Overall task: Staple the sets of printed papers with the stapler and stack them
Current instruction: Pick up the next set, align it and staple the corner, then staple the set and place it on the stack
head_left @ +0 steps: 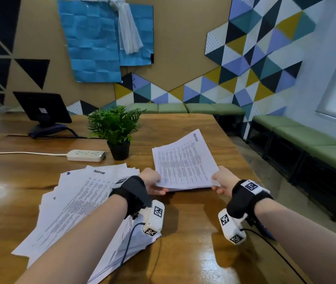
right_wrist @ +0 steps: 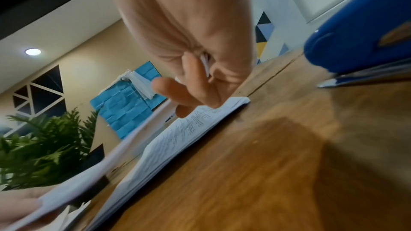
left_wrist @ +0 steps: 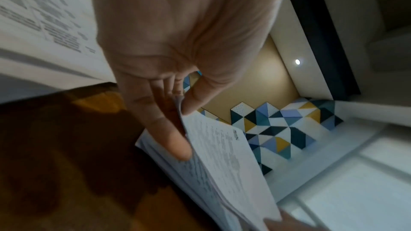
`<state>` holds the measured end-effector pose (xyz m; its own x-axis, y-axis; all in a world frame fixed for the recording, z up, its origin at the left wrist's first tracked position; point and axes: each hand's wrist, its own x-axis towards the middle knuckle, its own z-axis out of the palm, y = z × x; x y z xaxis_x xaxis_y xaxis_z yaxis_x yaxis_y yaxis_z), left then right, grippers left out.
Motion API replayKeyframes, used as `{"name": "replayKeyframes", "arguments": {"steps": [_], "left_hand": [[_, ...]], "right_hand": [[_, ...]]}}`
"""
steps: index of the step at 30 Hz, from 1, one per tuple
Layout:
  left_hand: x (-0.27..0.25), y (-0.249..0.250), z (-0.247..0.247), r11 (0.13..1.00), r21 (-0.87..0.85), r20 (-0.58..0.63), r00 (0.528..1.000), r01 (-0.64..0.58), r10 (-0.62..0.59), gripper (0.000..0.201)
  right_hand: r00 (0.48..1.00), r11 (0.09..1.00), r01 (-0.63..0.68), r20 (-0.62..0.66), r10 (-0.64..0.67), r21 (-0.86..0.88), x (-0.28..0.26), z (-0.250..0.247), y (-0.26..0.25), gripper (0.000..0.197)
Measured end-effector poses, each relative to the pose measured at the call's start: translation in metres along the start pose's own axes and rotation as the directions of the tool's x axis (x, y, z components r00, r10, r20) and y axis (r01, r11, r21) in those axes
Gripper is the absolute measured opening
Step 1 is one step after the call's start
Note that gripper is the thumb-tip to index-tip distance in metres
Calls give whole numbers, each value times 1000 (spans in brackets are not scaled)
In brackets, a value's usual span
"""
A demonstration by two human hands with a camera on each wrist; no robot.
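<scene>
Both hands hold one set of printed papers [head_left: 183, 160] by its near corners, tilted up just above the wooden table [head_left: 193, 253]. My left hand [head_left: 155, 182] pinches the near left corner between thumb and fingers [left_wrist: 182, 111]. My right hand [head_left: 221, 184] pinches the near right corner [right_wrist: 206, 83]. In the right wrist view the held set [right_wrist: 115, 148] hovers over a flat stack of papers [right_wrist: 177, 140] on the table. A loose fanned pile of printed sheets [head_left: 77, 201] lies under my left forearm. A blue stapler [right_wrist: 355, 41] rests on the table by my right wrist, mostly hidden in the head view [head_left: 266, 230].
A potted plant [head_left: 116, 132] and a white power strip [head_left: 86, 155] stand behind the papers. A dark screen on a stand [head_left: 42, 108] is at the back left. The table's right edge [head_left: 242, 158] runs close to the held set, with green benches [head_left: 306, 140] beyond.
</scene>
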<state>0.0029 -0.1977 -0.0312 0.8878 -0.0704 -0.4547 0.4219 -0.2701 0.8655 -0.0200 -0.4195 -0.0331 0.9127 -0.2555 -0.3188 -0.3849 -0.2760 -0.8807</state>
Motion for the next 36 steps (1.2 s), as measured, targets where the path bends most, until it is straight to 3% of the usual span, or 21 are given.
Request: {"name": "replayKeyframes", "arguments": {"steps": [3,9,11,14,17,19,22,24,26,29,31,34,36], "left_hand": [[7,2,8,999,38,-80,996,-34,37,21],[11,8,7,976,214,-82,995,-40,59,28],[7,8,6,923,379,-120,985,-69,123,28],[0,8,-3,740,656,-202,912,-146,358,33],[-9,4,-29,675,687,-216,811,-269,543,28],[-18,1,-53,651,727,-266,783,-220,562,23],[-35,-7,-96,618,786,-321,865,16,385,30],[-46,-19,-125,579,793,-386,890,186,242,43],[-57,-35,-145,548,788,-426,891,279,159,52],[-65,-65,-163,509,795,-380,925,330,-6,80],[-69,-77,-169,509,790,-370,928,342,-49,103],[-75,-79,-172,527,771,-427,904,357,11,90],[-77,-76,-171,613,714,-434,901,339,7,87]], "right_hand": [[999,998,-25,-35,23,-56,22,7,-5,31],[988,995,-57,-149,45,-78,32,8,-8,28],[975,960,-73,-223,11,-271,25,8,-7,38],[954,751,-25,-239,-178,-660,3,16,-6,44],[940,637,185,-55,-337,-748,-23,38,-10,43],[930,638,321,106,-351,-700,-37,57,-9,34],[928,815,354,279,-246,-460,-63,92,-8,28],[910,925,271,386,-155,-266,-83,115,-8,28],[889,979,165,448,-96,-118,-96,134,-5,29],[857,997,-18,515,-22,73,-105,152,-1,33],[823,983,-116,567,17,140,-108,157,-3,26],[776,957,-220,628,54,189,-113,161,-8,12],[776,946,-254,627,76,200,-116,163,-11,14]]}}
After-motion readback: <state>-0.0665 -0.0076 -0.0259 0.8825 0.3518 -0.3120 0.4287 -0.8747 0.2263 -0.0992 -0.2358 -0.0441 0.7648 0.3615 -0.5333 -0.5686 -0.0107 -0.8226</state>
